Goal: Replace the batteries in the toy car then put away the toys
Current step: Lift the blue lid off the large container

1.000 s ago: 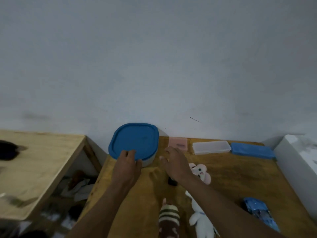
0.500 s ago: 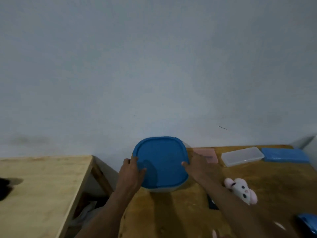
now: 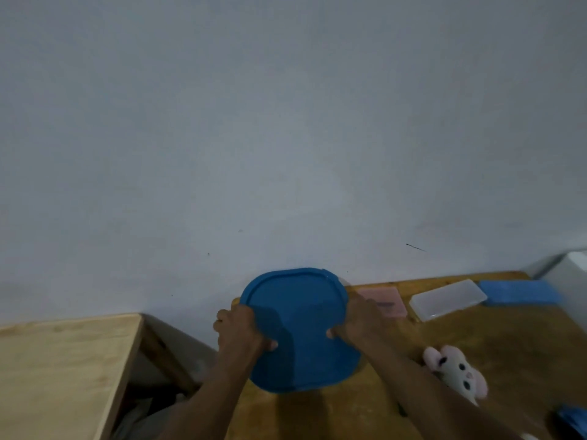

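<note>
A container with a blue lid [image 3: 301, 331] sits at the far left of the wooden table [image 3: 514, 344], close to the wall. My left hand [image 3: 239, 328] grips its left edge and my right hand [image 3: 359, 322] grips its right edge, thumbs pressed on the lid. A white and pink plush toy [image 3: 457, 371] lies on the table to the right of my right forearm. A sliver of the blue toy car [image 3: 573, 420] shows at the bottom right corner, mostly cut off.
Along the wall lie a pink flat case [image 3: 386, 300], a clear plastic case [image 3: 448, 298] and a blue case [image 3: 521, 290]. A second lighter wooden table [image 3: 60, 369] stands to the left, with a gap between. A white object [image 3: 575, 271] is at far right.
Both hands have closed on the blue-lidded container's sides, and it has come nearer to me. The view has swung left and up, pushing the toys toward the lower right.
</note>
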Demonstrator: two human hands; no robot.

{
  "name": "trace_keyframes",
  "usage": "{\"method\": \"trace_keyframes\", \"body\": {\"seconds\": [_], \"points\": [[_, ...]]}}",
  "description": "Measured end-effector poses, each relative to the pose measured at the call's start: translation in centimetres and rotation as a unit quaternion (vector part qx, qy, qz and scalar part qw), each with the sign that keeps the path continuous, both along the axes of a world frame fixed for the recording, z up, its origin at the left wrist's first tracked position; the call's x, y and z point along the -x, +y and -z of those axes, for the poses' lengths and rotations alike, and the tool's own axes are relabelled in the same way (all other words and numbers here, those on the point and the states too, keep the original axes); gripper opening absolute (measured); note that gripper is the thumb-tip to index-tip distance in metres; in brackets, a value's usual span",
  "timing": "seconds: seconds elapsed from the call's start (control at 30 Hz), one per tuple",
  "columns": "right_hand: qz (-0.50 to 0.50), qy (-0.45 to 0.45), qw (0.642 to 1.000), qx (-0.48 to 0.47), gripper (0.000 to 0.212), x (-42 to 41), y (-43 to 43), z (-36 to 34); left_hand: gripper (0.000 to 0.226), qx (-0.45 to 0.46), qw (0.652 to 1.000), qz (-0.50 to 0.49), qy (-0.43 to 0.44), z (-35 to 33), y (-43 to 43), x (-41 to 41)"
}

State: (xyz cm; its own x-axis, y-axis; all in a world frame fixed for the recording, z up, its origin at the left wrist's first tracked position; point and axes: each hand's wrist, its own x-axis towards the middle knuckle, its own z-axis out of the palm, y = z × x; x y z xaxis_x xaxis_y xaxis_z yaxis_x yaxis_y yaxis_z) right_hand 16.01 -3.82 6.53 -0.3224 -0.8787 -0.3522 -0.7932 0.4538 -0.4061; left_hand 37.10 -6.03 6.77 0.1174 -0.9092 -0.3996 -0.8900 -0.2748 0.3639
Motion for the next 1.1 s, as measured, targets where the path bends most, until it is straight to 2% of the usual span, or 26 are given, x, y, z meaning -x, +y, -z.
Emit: {"method": "trace_keyframes", "body": {"seconds": [0.17, 0.27, 0.4, 0.57, 0.63, 0.7, 0.87, 1.0, 1.1], "points": [[0.028, -0.022, 0.997, -0.069, 0.063, -0.2, -1.0, -0.3, 0.106, -0.042, 0.998, -0.05, 0.008, -0.2, -0.5, 0.4], [0.043, -0.021, 0.996, -0.078, 0.073, 0.0, -1.6, -0.2, 0.113, -0.067, 0.993, -0.097, 0.02, -0.7, -1.2, 0.9], [0.052, -0.022, 0.993, -0.102, 0.1, 0.4, -2.1, -0.5, 0.115, -0.094, 0.988, -0.12, 0.033, -0.7, -2.1, 1.1], [0.057, -0.08, 0.989, -0.108, 0.099, 0.9, -2.3, -0.5, 0.112, -0.114, 0.989, -0.085, 0.036, -0.6, -2.8, 0.6], [0.063, -0.107, 0.985, -0.118, 0.093, 1.3, -2.4, -0.6, 0.114, -0.115, 0.989, -0.079, 0.039, -0.7, -2.9, 0.5], [0.067, -0.126, 0.982, -0.122, 0.081, 1.4, -2.4, -0.7, 0.116, -0.114, 0.987, -0.093, 0.057, -0.5, -2.9, 0.3], [0.063, -0.146, 0.98, -0.116, 0.077, 1.2, -2.1, -1.3, 0.116, -0.099, 0.981, -0.123, 0.11, -0.4, -2.6, 0.0], [0.092, -0.164, 0.978, -0.091, 0.11, 1.1, -1.0, -2.0, 0.113, -0.082, 0.981, -0.117, 0.133, -0.7, -2.1, -0.1], [0.095, -0.183, 0.977, -0.05, 0.1, 1.4, 0.0, -2.5, 0.112, -0.062, 0.98, -0.117, 0.151, -1.2, -1.9, -0.2]]}}
